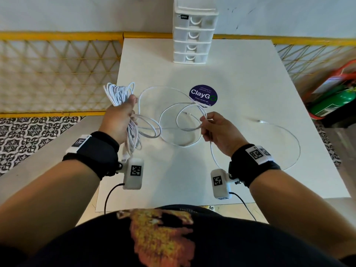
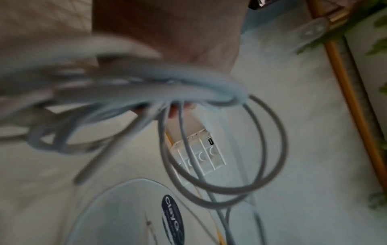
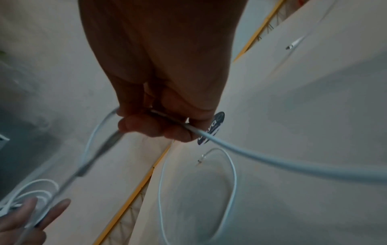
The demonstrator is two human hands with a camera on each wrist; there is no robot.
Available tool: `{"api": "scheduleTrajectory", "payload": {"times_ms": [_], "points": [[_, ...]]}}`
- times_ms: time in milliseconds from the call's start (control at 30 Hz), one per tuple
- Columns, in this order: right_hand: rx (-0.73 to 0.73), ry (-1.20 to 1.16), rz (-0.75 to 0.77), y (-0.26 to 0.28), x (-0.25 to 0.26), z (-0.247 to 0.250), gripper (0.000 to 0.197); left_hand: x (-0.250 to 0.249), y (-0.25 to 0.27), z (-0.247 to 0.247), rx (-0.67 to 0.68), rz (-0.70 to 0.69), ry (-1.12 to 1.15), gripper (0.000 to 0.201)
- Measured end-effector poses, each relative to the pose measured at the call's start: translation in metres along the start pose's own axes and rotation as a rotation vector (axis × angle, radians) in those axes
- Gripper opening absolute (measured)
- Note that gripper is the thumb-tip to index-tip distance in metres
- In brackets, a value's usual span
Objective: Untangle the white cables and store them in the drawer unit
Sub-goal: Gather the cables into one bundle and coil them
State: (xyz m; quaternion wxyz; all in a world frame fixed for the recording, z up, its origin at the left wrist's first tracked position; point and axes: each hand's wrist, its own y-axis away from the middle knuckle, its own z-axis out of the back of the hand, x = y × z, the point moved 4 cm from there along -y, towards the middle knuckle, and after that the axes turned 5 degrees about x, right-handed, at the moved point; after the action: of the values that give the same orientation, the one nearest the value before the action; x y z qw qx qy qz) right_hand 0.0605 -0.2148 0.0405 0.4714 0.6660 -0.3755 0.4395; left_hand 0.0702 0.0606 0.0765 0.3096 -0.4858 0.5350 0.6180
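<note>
White cables [image 1: 174, 124] looped (partly bundled)

A round dark-blue "ClayGo" sticker [image 1: 203, 96] sits on the white rectangular tabletop [image 1: 240, 89]. A yellow metal lattice railing [image 1: 57, 72] runs behind the tabletop, black-and-white patterned floor tiles [image 1: 28, 135] lie at left, and a green cylinder [image 1: 331, 103] rests at right.

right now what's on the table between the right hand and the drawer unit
In the head view, loose white cable loops and a round ClayGo sticker lie between the right hand and the drawer unit; beyond the sticker, bare table.
</note>
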Motion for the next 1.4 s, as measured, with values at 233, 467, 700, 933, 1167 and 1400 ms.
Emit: {"api": "scheduleTrajectory", "payload": {"times_ms": [233,467,700,933,1167,1400], "points": [[0.109,0.587,-0.102,0.006,0.023,-0.012,0.019,-0.018,0.007,-0.017,-0.027,-0.252,-0.433,0.02],[0.263,1.301,-0.121,0.003,0.047,-0.033,0.029,-0.043,0.032,-0.065,0.185,-0.492,-0.695,0.015],[0.156,0.779,0.041,0.001,0.055,-0.027,0.01,-0.027,0.025,-0.077,0.441,-0.364,-1.024,0.016],[0.16,0.079,0.028,0.014,0.04,0.014,0.02,-0.019,-0.021,-0.016,-0.205,-0.058,-0.029,0.019],[-0.064,0.412,-0.04,0.01,0.042,0.01,0.009,-0.015,-0.009,-0.024,-0.172,-0.25,-0.161,0.017],[0.088,0.788,0.009,0.013,0.071,-0.025,0.009,-0.021,0.025,-0.075,0.471,-0.171,-0.696,0.018]]}}
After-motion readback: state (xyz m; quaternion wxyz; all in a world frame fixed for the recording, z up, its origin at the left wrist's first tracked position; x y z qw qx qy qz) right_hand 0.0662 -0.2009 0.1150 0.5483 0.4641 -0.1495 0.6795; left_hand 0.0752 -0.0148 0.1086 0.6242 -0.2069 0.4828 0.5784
